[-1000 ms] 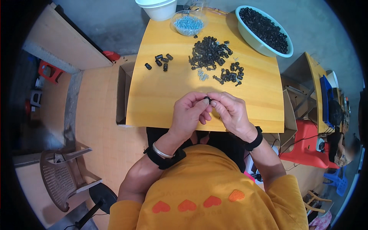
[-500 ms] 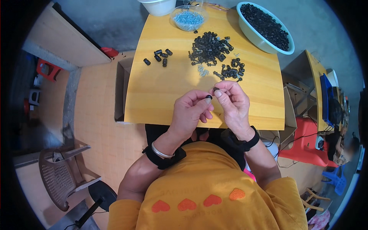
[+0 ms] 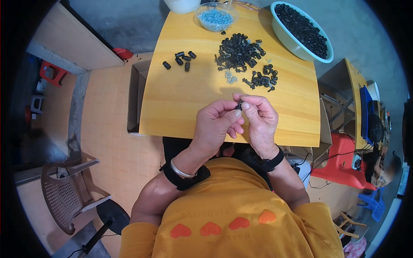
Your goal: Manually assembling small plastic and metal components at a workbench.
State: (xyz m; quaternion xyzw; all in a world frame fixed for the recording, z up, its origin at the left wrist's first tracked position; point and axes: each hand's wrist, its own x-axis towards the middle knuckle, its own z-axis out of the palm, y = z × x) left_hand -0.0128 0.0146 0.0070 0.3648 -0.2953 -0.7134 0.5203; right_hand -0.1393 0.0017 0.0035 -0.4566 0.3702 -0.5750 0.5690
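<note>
Over the near part of the yellow wooden table (image 3: pixel 180 105), my left hand (image 3: pixel 215 120) pinches a small black plastic part (image 3: pixel 238 107) between thumb and forefinger. My right hand (image 3: pixel 260 118) pinches at the same spot, its thumb against a black piece, and the fingertips of both hands almost meet. Whether the two hands hold one joined part or two touching parts I cannot make out. Beyond them lies a big heap of black plastic parts (image 3: pixel 238 51), with a smaller cluster of black parts (image 3: pixel 263 78) nearer and some loose silver screws (image 3: pixel 230 77) beside it.
Several black cylindrical pieces (image 3: pixel 186 58) lie apart at the table's left. At the back stand a clear bowl (image 3: pixel 216 17) of screws and a pale blue basin (image 3: pixel 275 26) full of black parts. A red chair (image 3: pixel 340 163) is right of the table; a brown chair (image 3: pixel 62 200) stands left.
My hands have come closer together, bringing the black pieces at their fingertips into contact. The view has shifted slightly; the heaps look unchanged.
</note>
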